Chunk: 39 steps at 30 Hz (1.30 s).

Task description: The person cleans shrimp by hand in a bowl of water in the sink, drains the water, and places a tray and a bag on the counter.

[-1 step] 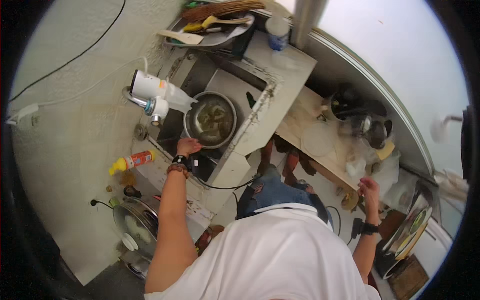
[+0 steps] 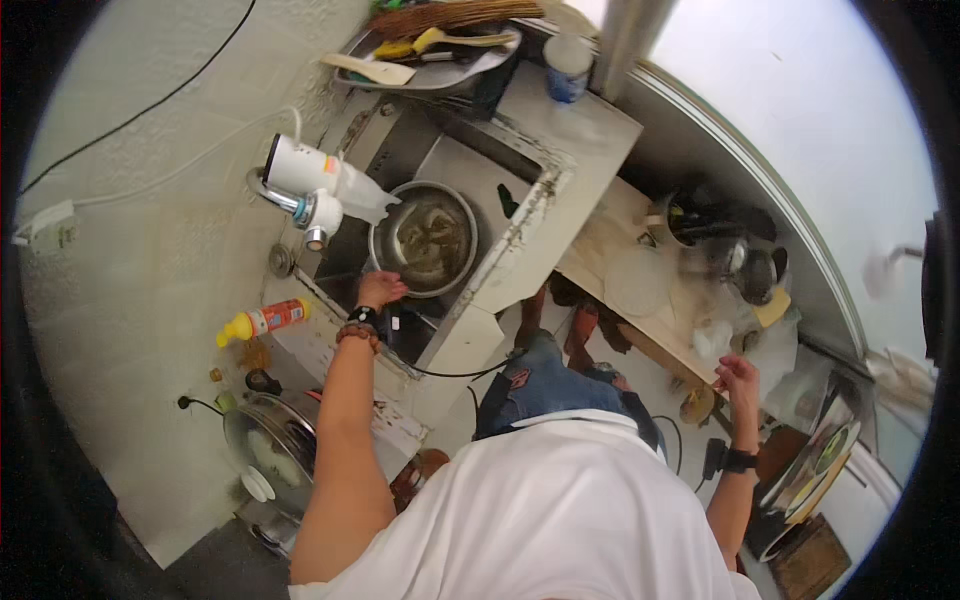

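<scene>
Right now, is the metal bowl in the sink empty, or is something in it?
Not empty: greenish-brown pieces show inside the metal bowl, across its bottom. How deep they lie, I cannot tell.

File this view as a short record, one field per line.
Left hand: open, beside the metal bowl; contact unclear
Right hand: fingers loosely bent, nothing visible held, near the wooden shelf
Bowl contents: brownish-green pieces
Bowl location: in the sink
White tap unit: left of the bowl
Yellow-and-red bottle: left of the sink
</scene>
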Available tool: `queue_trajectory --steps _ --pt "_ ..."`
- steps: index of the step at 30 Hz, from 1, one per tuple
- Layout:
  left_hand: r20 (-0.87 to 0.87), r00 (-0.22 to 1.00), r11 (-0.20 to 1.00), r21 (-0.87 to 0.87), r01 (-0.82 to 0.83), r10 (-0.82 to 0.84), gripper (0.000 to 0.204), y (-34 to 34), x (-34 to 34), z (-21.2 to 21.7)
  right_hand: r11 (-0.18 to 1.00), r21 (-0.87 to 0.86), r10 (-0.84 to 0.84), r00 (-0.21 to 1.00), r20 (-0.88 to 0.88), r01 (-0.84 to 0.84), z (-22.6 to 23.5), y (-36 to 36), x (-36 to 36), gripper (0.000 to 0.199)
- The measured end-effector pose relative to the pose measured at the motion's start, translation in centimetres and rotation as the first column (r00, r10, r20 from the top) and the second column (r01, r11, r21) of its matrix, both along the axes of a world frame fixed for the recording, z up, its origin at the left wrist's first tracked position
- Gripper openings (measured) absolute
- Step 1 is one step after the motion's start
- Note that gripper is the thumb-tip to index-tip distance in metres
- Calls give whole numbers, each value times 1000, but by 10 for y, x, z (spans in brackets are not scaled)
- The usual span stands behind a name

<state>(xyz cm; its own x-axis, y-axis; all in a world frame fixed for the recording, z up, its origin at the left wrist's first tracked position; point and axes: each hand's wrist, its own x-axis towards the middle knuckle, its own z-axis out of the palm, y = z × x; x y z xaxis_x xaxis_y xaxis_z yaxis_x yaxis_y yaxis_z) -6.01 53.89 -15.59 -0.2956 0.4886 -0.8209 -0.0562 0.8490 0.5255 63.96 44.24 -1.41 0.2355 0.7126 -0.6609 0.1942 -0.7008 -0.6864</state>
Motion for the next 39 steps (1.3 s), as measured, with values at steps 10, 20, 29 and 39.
queue_trajectory --steps 10,20,29,39 --pt "-627 426 707 -300 640 -652 62 54 7 -81 992 -18 127 991 -44 -128 38 78 -114 14" --pt "-662 664 827 118 549 -346 42 81 8 -109 978 -80 188 981 -40 -191 45 108 -157 16" --pt "-609 611 697 128 705 -506 29 91 31 -90 973 -172 153 988 -32 -156 52 109 -163 16" --pt "-602 424 674 -275 685 -676 47 103 52 -67 975 -113 192 981 -23 -193 56 100 -164 16"
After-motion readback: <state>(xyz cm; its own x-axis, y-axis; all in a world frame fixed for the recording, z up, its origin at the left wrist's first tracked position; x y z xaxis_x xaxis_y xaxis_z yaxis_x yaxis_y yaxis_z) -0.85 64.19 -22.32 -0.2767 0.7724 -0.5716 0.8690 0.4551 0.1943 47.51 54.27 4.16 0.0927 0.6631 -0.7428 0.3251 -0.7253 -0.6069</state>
